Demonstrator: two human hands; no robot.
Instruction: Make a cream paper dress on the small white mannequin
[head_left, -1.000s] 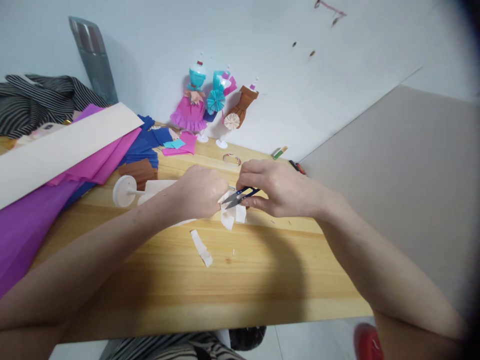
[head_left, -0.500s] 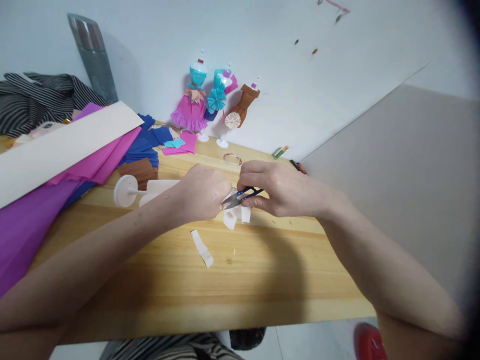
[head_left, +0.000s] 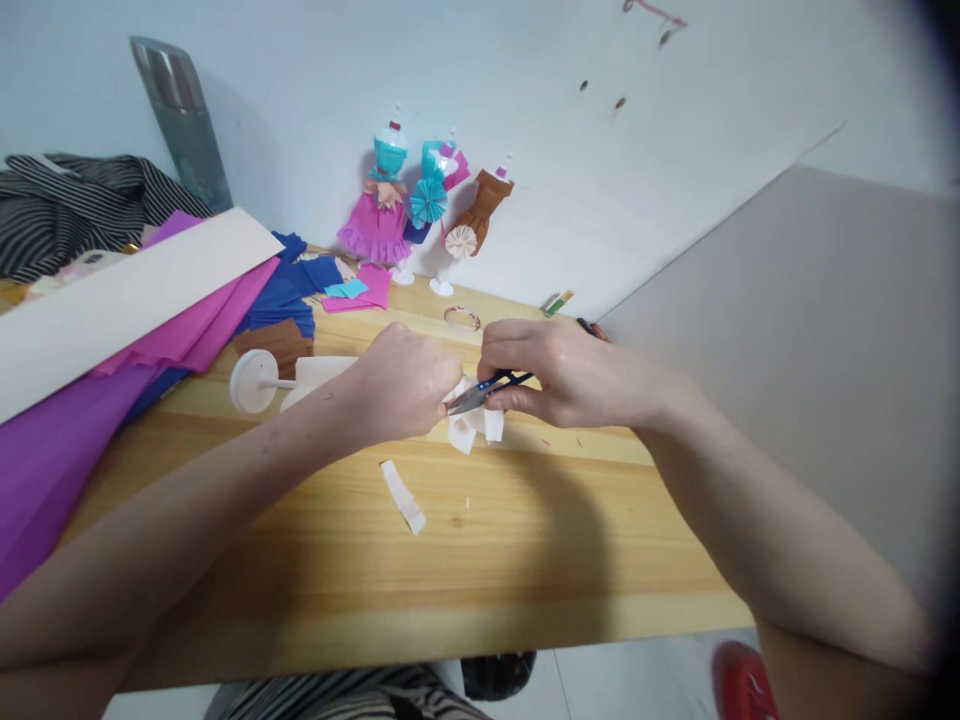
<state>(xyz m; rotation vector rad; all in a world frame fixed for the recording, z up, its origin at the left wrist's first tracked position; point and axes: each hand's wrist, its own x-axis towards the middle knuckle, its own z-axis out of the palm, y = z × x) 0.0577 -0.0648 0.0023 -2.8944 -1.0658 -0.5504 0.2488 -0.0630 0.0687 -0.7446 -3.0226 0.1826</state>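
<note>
My right hand (head_left: 540, 370) is closed on small blue-handled scissors (head_left: 480, 393), whose blades point left to the fingertips of my left hand. Curled in a closed grip, my left hand (head_left: 409, 385) holds white paper (head_left: 462, 432), which shows below and right of its fingers. A white stand with a round base (head_left: 253, 381) lies on its side left of that hand, with white paper (head_left: 322, 370) around its stem end, partly hidden behind my left wrist. One loose white strip (head_left: 403, 497) lies on the wooden table (head_left: 525, 570) below my hands.
Three small dress forms (head_left: 379, 215) in coloured paper stand against the wall. Blue, pink and purple paper sheets (head_left: 67, 450) and a long white board (head_left: 142, 290) cover the left side. A bottle (head_left: 184, 125), a bracelet (head_left: 462, 319) and a green item (head_left: 559, 303) are farther back.
The scissor blades look slightly closer together beside my left fingertips. Both hands keep their grips, and the whole view has shifted slightly.
</note>
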